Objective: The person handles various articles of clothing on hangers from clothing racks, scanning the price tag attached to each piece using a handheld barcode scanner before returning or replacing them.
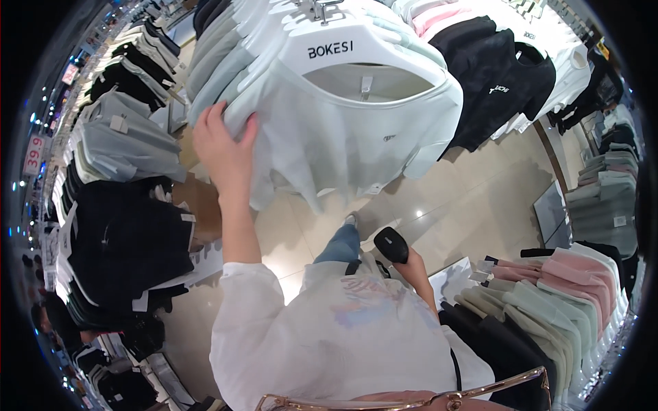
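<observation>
A pale green T-shirt hangs in front of me on a white hanger that bears writing. At the shirt's left side, my left hand has its thumb and fingers around sleeve fabric; some fingertips are hidden behind the cloth. Low near my waist, my right hand grips a black handheld device with a rounded head. Its exact kind cannot be made out. More pale shirts hang close behind the front one, left of the metal hook.
Black T-shirts hang to the right of the pale ones. Racks of dark clothes stand at left, with a cardboard box beside them. Pink and green garments hang at lower right. A person in black is at upper right. Tiled floor lies between.
</observation>
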Demonstrator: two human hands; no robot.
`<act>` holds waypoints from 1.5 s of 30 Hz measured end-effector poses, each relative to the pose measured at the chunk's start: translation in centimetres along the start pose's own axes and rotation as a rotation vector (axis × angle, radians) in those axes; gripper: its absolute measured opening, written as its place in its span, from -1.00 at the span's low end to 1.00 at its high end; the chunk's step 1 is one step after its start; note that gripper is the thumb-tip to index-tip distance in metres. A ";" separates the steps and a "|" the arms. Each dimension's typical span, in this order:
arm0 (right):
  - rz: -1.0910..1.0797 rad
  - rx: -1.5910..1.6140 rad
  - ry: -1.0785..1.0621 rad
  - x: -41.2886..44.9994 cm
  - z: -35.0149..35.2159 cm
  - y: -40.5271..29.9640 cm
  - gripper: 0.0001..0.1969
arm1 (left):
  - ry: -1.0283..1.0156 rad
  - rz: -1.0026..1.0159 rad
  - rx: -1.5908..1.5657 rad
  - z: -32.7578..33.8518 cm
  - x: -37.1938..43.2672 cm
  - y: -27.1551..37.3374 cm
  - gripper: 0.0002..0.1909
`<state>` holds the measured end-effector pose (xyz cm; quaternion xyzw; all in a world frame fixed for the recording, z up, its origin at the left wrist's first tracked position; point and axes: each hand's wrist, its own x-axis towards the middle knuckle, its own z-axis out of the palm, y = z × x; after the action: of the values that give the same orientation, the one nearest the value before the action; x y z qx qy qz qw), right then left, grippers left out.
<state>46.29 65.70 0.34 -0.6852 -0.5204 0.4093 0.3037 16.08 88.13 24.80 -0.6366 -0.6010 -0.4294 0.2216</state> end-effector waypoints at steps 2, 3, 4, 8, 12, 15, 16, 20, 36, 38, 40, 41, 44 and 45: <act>0.017 -0.077 -0.035 1.6 -0.9 -2.2 -0.63 | -0.045 -0.013 -0.059 0.3 0.7 -0.2 -0.56; -0.002 -0.139 -0.100 2.9 -0.9 -3.4 -0.64 | -0.066 -0.023 -0.076 0.1 0.7 -0.8 -0.57; -0.028 -0.145 -0.143 4.0 -0.9 -4.2 -0.66 | -0.066 -0.034 -0.088 0.3 0.4 -1.5 -0.46; -0.039 -0.231 -0.208 8.0 -1.3 -5.7 -0.67 | -0.063 0.109 -0.135 0.7 1.4 -1.6 -0.48; -0.199 -0.280 -0.367 11.9 -0.7 -4.8 -0.65 | -0.093 0.110 -0.097 0.2 1.7 -1.4 -0.50; -0.173 -0.367 -0.402 13.8 -1.2 -4.5 -0.65 | -0.117 0.137 -0.105 0.3 2.0 -1.0 -0.53; -0.166 -0.409 -0.396 14.4 -1.5 -4.3 -0.66 | -0.126 0.136 -0.148 0.3 2.1 -0.9 -0.56; -0.166 -0.496 -0.462 16.9 -3.0 -1.5 -0.67 | -0.171 0.154 -0.151 0.2 2.5 1.1 -0.63; -0.232 -0.536 -0.720 18.6 -13.4 3.3 -0.65 | 0.090 -0.105 0.304 -1.2 0.4 7.9 -0.83; -0.390 -0.496 -0.698 19.1 -14.3 5.3 -0.63 | 0.157 -0.098 0.310 -2.9 0.6 9.5 -0.85; -0.606 -0.438 -0.783 20.8 -14.1 6.6 -0.61 | 0.236 -0.095 0.306 -7.1 0.2 10.3 -0.84; -0.626 -0.434 -0.795 21.6 -14.3 7.2 -0.61 | 0.270 -0.098 0.290 -8.4 -0.1 10.5 -0.84; -0.525 -0.336 -0.687 24.0 -14.2 7.1 -0.66 | 0.366 -0.169 0.281 -11.7 -0.9 12.6 -0.84; -0.591 -0.344 -0.641 25.1 -13.6 7.5 -0.66 | 0.412 -0.201 0.280 -12.7 -1.1 13.2 -0.82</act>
<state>64.75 87.96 -5.56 -0.3869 -0.8211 0.4042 0.1132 25.22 75.04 33.78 -0.4360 -0.6571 -0.4825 0.3813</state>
